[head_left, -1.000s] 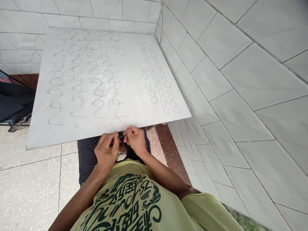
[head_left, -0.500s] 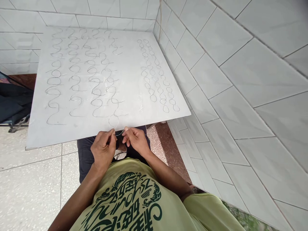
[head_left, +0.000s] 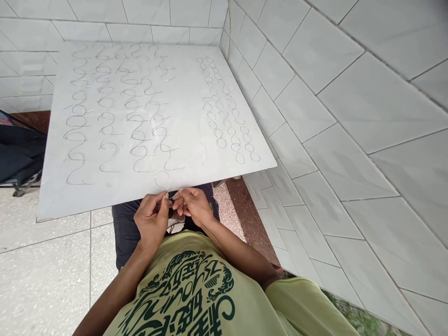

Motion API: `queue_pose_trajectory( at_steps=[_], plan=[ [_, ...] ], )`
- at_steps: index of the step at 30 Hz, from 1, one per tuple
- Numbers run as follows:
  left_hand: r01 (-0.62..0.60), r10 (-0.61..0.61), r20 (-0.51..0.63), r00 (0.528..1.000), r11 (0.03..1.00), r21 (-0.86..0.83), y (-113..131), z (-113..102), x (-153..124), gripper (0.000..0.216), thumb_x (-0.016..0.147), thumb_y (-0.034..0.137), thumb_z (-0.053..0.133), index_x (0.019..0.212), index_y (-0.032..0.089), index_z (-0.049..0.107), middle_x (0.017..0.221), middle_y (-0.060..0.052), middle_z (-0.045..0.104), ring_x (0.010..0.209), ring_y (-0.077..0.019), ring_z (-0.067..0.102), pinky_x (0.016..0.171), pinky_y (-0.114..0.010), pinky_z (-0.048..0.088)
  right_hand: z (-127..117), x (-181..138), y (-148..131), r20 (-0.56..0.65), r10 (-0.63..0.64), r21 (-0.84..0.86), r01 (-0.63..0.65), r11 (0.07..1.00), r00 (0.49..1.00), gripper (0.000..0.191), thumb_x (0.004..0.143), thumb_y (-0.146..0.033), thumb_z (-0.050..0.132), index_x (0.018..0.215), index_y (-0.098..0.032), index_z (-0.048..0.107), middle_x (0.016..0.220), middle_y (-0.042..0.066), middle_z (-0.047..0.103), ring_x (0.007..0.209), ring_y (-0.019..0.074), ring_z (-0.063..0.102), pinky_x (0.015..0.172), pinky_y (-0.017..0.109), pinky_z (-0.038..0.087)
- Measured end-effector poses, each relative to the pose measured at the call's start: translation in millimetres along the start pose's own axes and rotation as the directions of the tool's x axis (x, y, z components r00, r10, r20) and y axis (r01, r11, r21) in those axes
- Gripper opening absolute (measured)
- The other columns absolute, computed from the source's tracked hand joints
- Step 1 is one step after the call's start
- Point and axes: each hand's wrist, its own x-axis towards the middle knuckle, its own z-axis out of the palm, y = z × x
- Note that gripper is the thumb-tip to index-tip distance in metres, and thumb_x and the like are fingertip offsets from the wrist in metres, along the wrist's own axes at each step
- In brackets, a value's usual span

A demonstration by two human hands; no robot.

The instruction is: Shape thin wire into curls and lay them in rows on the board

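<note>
just below the near edge of the white board (head_left: 182, 116), a thin wire (head_left: 162, 179) is pinched by the closed fingers (head_left: 165, 194) of the left hand (head_left: 152, 219) and right hand (head_left: 192, 207), its loop lying on the board; rows of bent wire (head_left: 224, 107) are laid beyond, before a tiled wall (head_left: 315, 93).

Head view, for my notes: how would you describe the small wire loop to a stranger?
Find the large white board bearing rows of thin wavy wire. At its near edge, above the person's left hand and right hand, sits a single round wire loop. Unlike the winding rows, it is one plain ring, closest to the hands.
</note>
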Motion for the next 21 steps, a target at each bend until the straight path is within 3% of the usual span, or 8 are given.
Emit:
queue_pose_trajectory(
  at_steps=[3, 7, 14, 21],
  plan=[
    [0.208, -0.207, 0.027, 0.978, 0.973, -0.101, 3, -1, 5, 0.013, 0.092, 0.031, 0.072, 0.095, 0.02, 0.078, 0.08, -0.001, 0.073, 0.065, -0.0148, 0.071, 0.063, -0.028, 0.056, -7, 1, 1, 0.024, -0.065, -0.051, 0.066, 0.997, 0.998, 0.036, 0.086, -0.051, 0.068, 0.08, -0.015, 0.069, 0.061, 0.003, 0.07, 0.039, 0.0083, 0.053, 0.033, 0.018, 0.022],
    [0.358, -0.348, 0.085, 0.934, 0.918, -0.172, 6, -3, 11, 0.019, 0.088, 0.036, 0.075, 0.095, 0.019, 0.078, 0.079, -0.001, 0.075, 0.065, -0.0161, 0.071, 0.066, -0.03, 0.059, -13, 0, -2, 0.037, -0.06, 0.017, 0.06, 0.998, 0.997, 0.035, 0.085, -0.05, 0.072, 0.09, -0.016, 0.071, 0.07, 0.003, 0.073, 0.047, 0.0091, 0.058, 0.034, 0.017, 0.028],
    [0.465, -0.451, 0.118, 0.885, 0.845, -0.264, 12, -2, 15, 0.024, 0.085, 0.039, 0.078, 0.098, 0.018, 0.079, 0.078, -0.002, 0.077, 0.069, -0.0175, 0.073, 0.074, -0.033, 0.062, -10, -4, 4, 0.137, -0.101, 0.043, 0.095, 0.994, 0.985, 0.038, 0.085, -0.052, 0.076, 0.094, -0.016, 0.073, 0.08, 0.005, 0.075, 0.056, 0.0111, 0.063, 0.04, 0.019, 0.041],
    [0.525, -0.473, 0.227, 0.851, 0.784, -0.331, 14, -9, 19, 0.031, 0.086, 0.044, 0.077, 0.102, 0.018, 0.079, 0.091, -0.005, 0.077, 0.074, -0.0175, 0.073, 0.075, -0.034, 0.064, -13, -9, 5, 0.114, -0.135, 0.031, 0.132, 0.991, 0.984, 0.04, 0.087, -0.054, 0.074, 0.094, -0.014, 0.077, 0.077, 0.007, 0.076, 0.056, 0.0134, 0.065, 0.043, 0.022, 0.046]
  ],
)
